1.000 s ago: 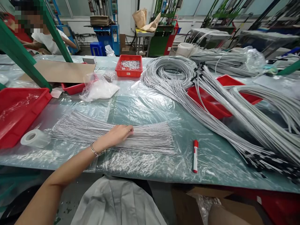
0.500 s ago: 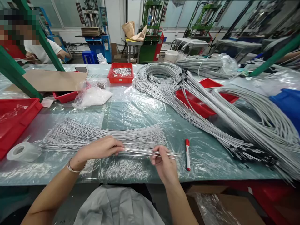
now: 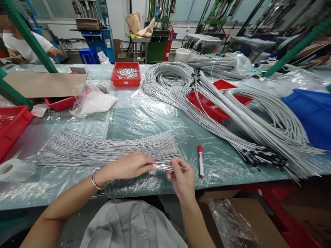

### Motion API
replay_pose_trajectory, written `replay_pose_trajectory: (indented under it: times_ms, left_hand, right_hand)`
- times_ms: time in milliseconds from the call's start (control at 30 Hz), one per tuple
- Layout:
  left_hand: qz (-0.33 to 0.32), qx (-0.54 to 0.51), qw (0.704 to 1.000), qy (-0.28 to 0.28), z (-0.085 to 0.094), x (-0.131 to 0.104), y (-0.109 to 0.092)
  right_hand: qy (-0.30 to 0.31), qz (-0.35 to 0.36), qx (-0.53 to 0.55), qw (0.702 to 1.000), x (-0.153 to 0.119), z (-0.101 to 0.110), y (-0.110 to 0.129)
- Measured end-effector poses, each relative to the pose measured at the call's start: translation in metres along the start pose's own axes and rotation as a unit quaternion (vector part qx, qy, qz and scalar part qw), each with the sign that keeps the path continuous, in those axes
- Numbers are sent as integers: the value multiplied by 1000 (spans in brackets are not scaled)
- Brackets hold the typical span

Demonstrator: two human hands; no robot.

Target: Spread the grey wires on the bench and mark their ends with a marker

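A wide row of thin grey wires (image 3: 108, 148) lies side by side on the plastic-covered table in front of me. My left hand (image 3: 134, 164) pinches several of the wires at the near edge of the row. Close to it, my right hand (image 3: 181, 174) is closed on the right ends of those same wires, thumb against fingers. A short stretch of the held wires (image 3: 162, 166) shows between the two hands. Just right of my right hand lies a red-and-white marker (image 3: 200, 161).
Coiled grey cables (image 3: 170, 77) and long bundles with black ends (image 3: 266, 155) cover the right side. A red tray of small metal parts (image 3: 126, 82) stands at the back. A tape roll (image 3: 15, 169) and a red bin (image 3: 12, 129) are left. A co-worker (image 3: 31, 46) sits across the table.
My left hand has slid right along the wires, close to my right hand. The whole view has shifted slightly, with table things now farther left and higher.
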State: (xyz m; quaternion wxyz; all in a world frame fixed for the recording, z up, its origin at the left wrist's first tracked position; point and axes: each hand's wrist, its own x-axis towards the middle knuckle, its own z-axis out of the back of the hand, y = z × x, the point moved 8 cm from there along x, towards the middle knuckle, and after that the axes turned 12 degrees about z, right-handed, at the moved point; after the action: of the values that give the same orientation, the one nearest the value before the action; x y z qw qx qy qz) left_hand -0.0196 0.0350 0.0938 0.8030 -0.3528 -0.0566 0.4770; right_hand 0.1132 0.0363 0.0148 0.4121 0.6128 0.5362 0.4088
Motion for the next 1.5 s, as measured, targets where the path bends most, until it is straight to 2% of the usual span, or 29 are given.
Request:
replay_pose_trajectory:
  times_ms: [100, 167, 200, 267, 300, 367, 400, 467, 600, 767, 867, 1033, 1267, 1500]
  left_hand:
    - [10, 36, 999, 4, -9, 3, 7]
    - [21, 65, 998, -11, -14, 5, 15]
    - [25, 76, 997, -19, -18, 5, 19]
    - [29, 91, 995, -25, -26, 7, 26]
    - [30, 94, 995, -22, -31, 8, 29]
    - [33, 94, 995, -16, -40, 10, 34]
    - [35, 91, 995, -16, -42, 10, 36]
    - [44, 82, 995, -21, -45, 12, 42]
    - [65, 72, 995, -32, -47, 15, 56]
    - [79, 77, 994, -26, -49, 18, 66]
    - [80, 86, 993, -18, -51, 18, 67]
    - [79, 87, 992, -40, -51, 15, 69]
    - [64, 118, 989, -55, -53, 12, 65]
    - [52, 147, 986, -58, -54, 12, 65]
  right_hand:
    - [46, 39, -49, 997, 5, 11, 8]
    - [15, 99, -157, 983, 18, 42, 23]
    - [-27, 127, -247, 960, 26, 64, 33]
    - [-93, 136, -464, 870, 45, 103, 49]
    - [-88, 110, -549, 824, 56, 116, 49]
    - [-23, 60, -661, 748, 78, 127, 42]
    - [21, 39, -691, 722, 87, 127, 35]
    - [81, 30, -714, 695, 98, 121, 25]
    - [116, 59, -710, 692, 104, 104, 21]
    - [127, 90, -703, 694, 101, 100, 25]
    - [121, 115, -690, 705, 100, 102, 30]
    - [115, 141, -683, 708, 96, 104, 35]
    - [144, 137, -685, 701, 88, 105, 31]
    - [167, 136, -673, 708, 96, 101, 28]
